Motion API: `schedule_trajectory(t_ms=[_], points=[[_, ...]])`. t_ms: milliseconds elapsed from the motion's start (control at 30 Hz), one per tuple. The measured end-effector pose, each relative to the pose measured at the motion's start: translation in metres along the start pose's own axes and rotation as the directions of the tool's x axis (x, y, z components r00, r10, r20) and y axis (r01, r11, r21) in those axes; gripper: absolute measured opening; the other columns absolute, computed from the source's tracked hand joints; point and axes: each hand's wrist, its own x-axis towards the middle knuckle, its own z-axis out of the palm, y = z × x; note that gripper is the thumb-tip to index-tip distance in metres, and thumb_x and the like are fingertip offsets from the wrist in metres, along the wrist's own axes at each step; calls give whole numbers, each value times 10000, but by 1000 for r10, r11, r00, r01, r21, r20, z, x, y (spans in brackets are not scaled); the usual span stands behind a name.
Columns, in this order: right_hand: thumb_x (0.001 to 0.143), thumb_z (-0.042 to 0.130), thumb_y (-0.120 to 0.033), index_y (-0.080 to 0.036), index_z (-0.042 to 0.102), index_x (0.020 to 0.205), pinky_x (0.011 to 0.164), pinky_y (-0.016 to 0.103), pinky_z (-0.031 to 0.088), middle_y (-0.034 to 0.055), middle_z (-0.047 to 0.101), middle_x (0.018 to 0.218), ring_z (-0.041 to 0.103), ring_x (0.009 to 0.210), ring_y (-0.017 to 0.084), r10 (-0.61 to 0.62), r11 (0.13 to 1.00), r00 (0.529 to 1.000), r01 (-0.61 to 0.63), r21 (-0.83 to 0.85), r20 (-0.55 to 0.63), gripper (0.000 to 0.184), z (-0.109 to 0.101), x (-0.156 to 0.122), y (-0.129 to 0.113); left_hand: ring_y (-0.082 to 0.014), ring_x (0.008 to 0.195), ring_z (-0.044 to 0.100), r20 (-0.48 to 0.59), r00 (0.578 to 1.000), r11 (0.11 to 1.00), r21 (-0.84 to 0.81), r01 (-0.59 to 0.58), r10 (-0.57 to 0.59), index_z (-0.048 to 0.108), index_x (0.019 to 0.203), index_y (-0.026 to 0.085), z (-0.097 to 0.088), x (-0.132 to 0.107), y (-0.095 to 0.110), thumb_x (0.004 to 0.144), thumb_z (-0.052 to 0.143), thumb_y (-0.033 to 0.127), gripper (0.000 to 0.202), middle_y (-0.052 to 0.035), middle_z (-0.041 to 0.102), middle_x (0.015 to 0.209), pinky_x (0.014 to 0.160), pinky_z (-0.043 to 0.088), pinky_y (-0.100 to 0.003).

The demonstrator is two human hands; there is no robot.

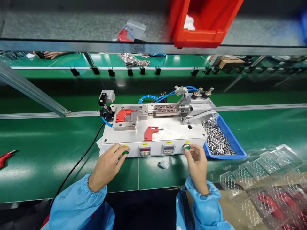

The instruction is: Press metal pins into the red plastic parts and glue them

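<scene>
My left hand (pixel 109 166) is at the left green button (pixel 125 152) on the front of a white press fixture (pixel 153 145). Its thumb and forefinger lie apart around the button. At the right green button (pixel 186 146), my right hand (pixel 197 163) touches with its fingertips, the other fingers loosely bent. Neither hand holds a loose part. A red pistol-shaped handle (pixel 123 115) sits in the metal nest on the fixture, its thin rod pointing at the cylinder (pixel 192 108). A second red handle (pixel 150 132) with a short metal pin lies on the white top plate.
A blue tray (pixel 233 140) of metal sleeves stands right of the fixture. Clear plastic trays (pixel 261 166) lie at lower right. Another red handle (pixel 4 158) is far left. A small whitish piece (pixel 164 164) lies in front. A red bin (pixel 199 38) stands on the overhead shelf.
</scene>
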Motion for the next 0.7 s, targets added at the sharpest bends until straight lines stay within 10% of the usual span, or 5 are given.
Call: schedule_trajectory(t_ms=[167,300,700], points=[[885,662,-629,-206,629,1098,810,413,602,88,698,907,701,865,272,50,999,993,-51,-7,-110,475,6,-31,27,-260,1085,703,-45,989,983,-113,-145,141,643,1323,237,7,31,20,1080,507,258,280,-119,719,1217,939,590,-387],[814,667,-705,-220,670,920,750,395,607,109,730,870,714,825,297,130,991,990,-131,-24,-46,496,-4,-27,52,-359,1464,507,10,963,962,-55,-269,270,523,1514,276,31,75,37,1037,541,211,483,-175,488,1617,1155,509,-556],[757,657,-780,-216,726,803,646,341,573,74,727,745,676,655,253,147,988,988,-144,-60,51,570,-13,-15,84,-318,1143,633,269,901,941,-94,-326,339,658,1217,248,23,129,29,905,739,218,323,-122,658,1290,975,564,-442]])
